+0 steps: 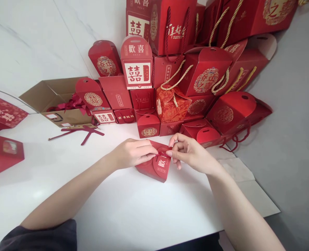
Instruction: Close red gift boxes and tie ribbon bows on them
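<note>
left hand (134,151) pinched ribbon (161,153) atop box (151,170); right hand (189,153) beside it, grip unclear. step: apparently ribbon-working; next called for fine fingertip control.

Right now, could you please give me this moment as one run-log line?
left hand: fingertips at ribbon | right hand: thumb at ribbon, grip unclear | red box: on white table beneath hands | cardboard box: red loops inside

Your single view looks from your head, forward and down over your forearms (91,183) onto the tabletop (123,205). It sits near enough that the stacked boxes (159,71) run past the top edge.
</note>
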Tool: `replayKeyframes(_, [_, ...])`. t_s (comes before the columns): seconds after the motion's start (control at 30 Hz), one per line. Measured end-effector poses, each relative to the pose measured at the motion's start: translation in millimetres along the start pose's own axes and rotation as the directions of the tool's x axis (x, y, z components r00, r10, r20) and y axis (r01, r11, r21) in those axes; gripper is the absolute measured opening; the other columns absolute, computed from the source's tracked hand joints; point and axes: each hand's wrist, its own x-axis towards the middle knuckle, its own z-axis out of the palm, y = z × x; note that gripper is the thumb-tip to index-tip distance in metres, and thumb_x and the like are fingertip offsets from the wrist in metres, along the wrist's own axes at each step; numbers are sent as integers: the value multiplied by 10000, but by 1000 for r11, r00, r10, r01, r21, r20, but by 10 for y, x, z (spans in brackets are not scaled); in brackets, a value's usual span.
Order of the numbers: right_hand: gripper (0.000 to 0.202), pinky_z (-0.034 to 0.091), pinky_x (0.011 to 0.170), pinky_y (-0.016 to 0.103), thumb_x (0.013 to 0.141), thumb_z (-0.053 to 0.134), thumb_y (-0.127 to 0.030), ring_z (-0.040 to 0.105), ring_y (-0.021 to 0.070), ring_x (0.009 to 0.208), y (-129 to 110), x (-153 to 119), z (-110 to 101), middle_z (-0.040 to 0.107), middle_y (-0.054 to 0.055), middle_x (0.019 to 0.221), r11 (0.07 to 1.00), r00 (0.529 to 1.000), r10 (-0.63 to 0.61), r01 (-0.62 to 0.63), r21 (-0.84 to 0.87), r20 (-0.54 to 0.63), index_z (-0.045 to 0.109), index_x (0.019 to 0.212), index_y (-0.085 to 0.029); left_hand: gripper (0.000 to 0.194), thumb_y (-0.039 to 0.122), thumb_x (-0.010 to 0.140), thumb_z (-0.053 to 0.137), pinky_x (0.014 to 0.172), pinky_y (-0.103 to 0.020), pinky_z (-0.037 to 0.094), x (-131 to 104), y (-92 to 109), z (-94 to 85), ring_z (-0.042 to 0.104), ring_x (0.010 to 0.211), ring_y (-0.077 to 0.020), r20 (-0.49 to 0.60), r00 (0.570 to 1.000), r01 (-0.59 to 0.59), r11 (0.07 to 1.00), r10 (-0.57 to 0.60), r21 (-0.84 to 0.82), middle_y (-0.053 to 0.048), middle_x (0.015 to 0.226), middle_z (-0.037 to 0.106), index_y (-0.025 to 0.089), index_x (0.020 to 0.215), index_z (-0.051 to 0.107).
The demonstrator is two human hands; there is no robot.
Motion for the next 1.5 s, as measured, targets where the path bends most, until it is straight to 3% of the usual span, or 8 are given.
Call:
replayKeyframes(0.1, [271, 420, 526, 215, 832, 703, -318, 558, 81, 491, -1, -20, -18, 599, -69, 625, 999, 995, -7, 4, 34, 95, 469, 923, -214, 103, 256, 874, 625, 546, -178, 430, 12, -24, -59, 523, 559, -58, 196, 944, 316, 897, -265, -308, 6, 714, 647, 185, 916, 688])
replayKeyframes(0.2, [280, 445, 577, 239, 823, 712, -294, 568, 96, 553, -14, -41, -18, 608, -54, 656, 1000, 988, -1, -1, 15, 152, 482, 960, -209, 272, 334, 787, 727, 530, -170, 417, 27, -69, -120, 484, 541, -56, 450, 772, 635, 589, -449, -500, 43, 643, 569, 183, 998, 644])
replayKeyframes(0.37, [236, 410, 630, 251, 847, 684, -267, 534, 102, 616, -44, -82, -70, 585, -56, 656, 982, 981, -64, 95, -163, 183, 496, 978, -212, 386, 319, 693, 808, 557, -166, 415, 13, -198, -152, 503, 554, -51, 631, 632, 773, 309, -450, -555, 55, 635, 562, 167, 975, 593])
replayKeyframes(0.63, [238, 387, 619, 238, 847, 684, -303, 494, 92, 624, -16, -85, -265, 577, -52, 704, 958, 983, -68, 112, -263, 172, 490, 958, -220, 323, 338, 709, 788, 580, -184, 415, -13, -326, -182, 548, 616, -75, 675, 600, 799, 282, -430, -532, 21, 690, 593, 150, 814, 547])
replayKeyframes(0.83, [567, 488, 693, 310, 894, 444, -649, 645, 172, 674, -33, -62, -252, 695, 87, 719, 962, 985, 157, -138, -234, 68, 644, 731, -144, 414, 519, 795, 651, 454, -222, 213, -45, -320, -268, 302, 453, -58, 818, 426, 876, 405, -387, -264, 51, 506, 390, 145, 646, 553])
replayKeyframes(1.07, [757, 493, 575, 287, 889, 304, -734, 552, 129, 410, -89, -90, -174, 606, 37, 445, 893, 898, 382, -298, -336, 219, 734, 728, -131, 320, 433, 762, 709, 589, -220, 391, 34, -219, -310, 507, 605, -105, 844, 478, 847, 383, -243, -370, -14, 639, 601, 133, 663, 657])
replayKeyframes(1.4, [357, 394, 526, 225, 777, 712, -500, 481, 79, 507, -1, -25, -163, 548, -39, 548, 985, 950, 135, -98, -141, 282, 628, 701, -162, 383, 491, 725, 725, 524, -216, 358, 48, -92, -420, 499, 546, -102, 847, 416, 851, 470, -331, -235, -6, 605, 607, 146, 611, 604])
replayKeyframes(1.5, [312, 403, 592, 235, 770, 739, -443, 497, 88, 604, -29, -39, -158, 558, -34, 656, 994, 974, 47, -24, -105, 223, 584, 760, -172, 339, 434, 789, 683, 619, -223, 427, 69, -102, -427, 573, 638, -121, 860, 442, 868, 363, -255, -338, -16, 676, 645, 151, 636, 575])
